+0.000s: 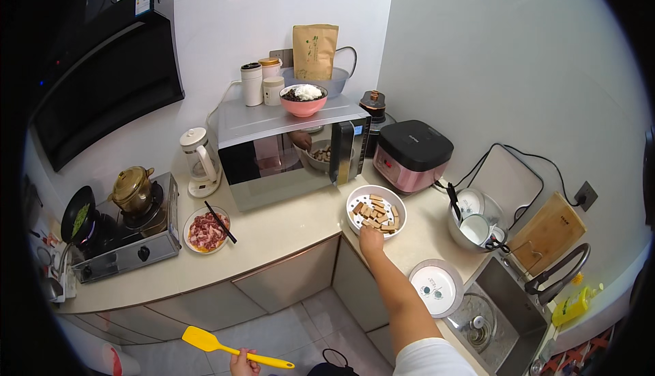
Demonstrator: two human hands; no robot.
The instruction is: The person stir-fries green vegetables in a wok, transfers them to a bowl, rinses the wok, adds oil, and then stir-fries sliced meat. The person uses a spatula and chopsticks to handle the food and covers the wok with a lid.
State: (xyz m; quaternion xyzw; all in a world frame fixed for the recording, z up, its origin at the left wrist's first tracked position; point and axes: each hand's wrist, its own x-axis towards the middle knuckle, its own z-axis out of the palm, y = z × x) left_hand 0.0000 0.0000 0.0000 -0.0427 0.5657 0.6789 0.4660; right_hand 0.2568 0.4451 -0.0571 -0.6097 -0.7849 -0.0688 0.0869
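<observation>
Head view. The L-shaped worktop [286, 229] occupies the middle, its two front edges meeting at an inner corner. Just behind that corner stands a round white basin [403, 217] pierced with holes, in which brown rectangular pieces [377, 212] lie scattered across the bottom. The right hand [371, 238] reaches over the front edge of the right-hand run to the near side of the basin, its fingers over the rim at the pieces; whether its grip pinches one cannot be told (the fingertips are too small to make out). The left hand [244, 362], low and out in front of the worktop, has its grip wrapped around the handle of a yellow spatula [205, 340], whose blade points left above the tiled floor. Near the front edge of the left-hand run rests a plate [185, 231] of cut red meat [206, 233], with dark chopsticks [221, 223] laid across its right side. A gas stove [126, 246] at the left end carries a pan [77, 212] and a lidded amber pot [131, 190]. Behind the basin stand a microwave [273, 171] and a pink rice cooker [415, 154]. A round white dish [437, 289] sits beside the sink [508, 301].
</observation>
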